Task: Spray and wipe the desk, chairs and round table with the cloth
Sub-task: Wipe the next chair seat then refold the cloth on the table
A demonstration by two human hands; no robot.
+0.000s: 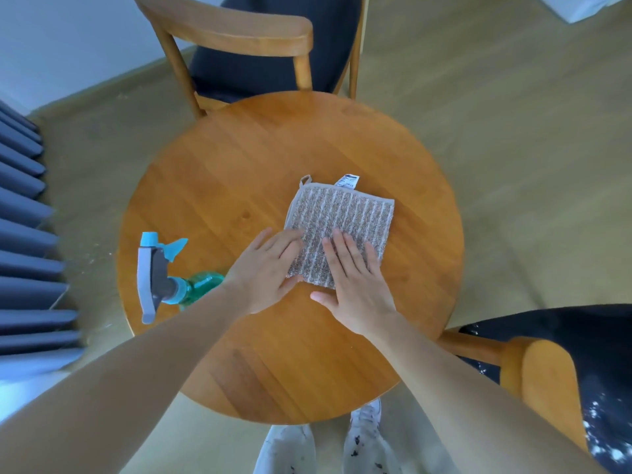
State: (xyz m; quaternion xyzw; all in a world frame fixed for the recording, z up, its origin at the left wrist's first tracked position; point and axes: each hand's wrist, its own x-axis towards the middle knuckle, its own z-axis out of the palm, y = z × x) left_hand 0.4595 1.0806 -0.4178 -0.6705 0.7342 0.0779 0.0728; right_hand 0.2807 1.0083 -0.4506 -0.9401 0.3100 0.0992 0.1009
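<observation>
Your left hand (270, 265) and right hand (355, 285) press flat, fingers straight, on the cloth (342, 227) — beige, ribbed, square — at the table's (239, 165) centre; bottle (164, 278) lower left.

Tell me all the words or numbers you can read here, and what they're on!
Nothing here can be read.
Tag sewn to the far edge of the cloth: small print and a red-blue mark, too small and blurred to read.
Spray bottle: no label showing.

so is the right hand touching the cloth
Touching: the head view shows the right hand lying flat, fingers straight, on the cloth.
</observation>
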